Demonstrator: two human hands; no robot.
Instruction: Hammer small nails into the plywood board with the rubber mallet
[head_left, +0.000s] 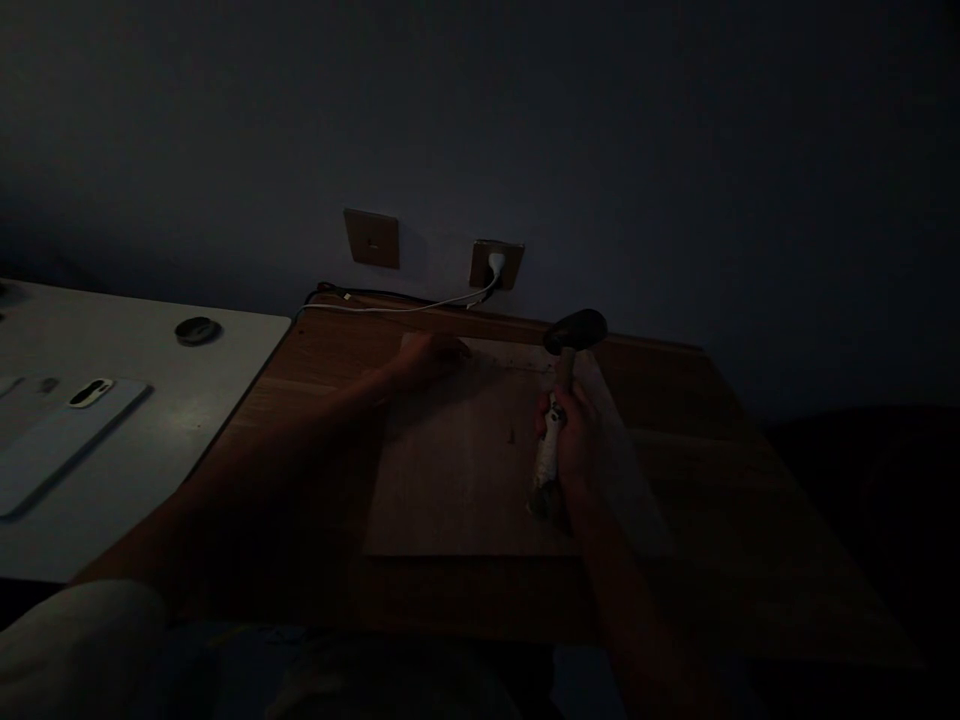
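The scene is very dark. My right hand [574, 440] is closed round the pale wooden handle of a hammer [574, 333], whose dark head is raised above the far right part of a flat board [465, 470]. The board lies on a brown wooden table [712, 470]. A small dark nail [512, 435] stands on the board just left of my right hand. My left hand [431, 357] rests on the board's far left corner, its fingers curled down against it; I cannot make out anything in them.
A white table [150, 400] adjoins on the left, with a phone [67, 430] and a small round dark object [197, 330] on it. On the wall are a switch plate [371, 238] and a socket [496, 264] with a white plug and cable.
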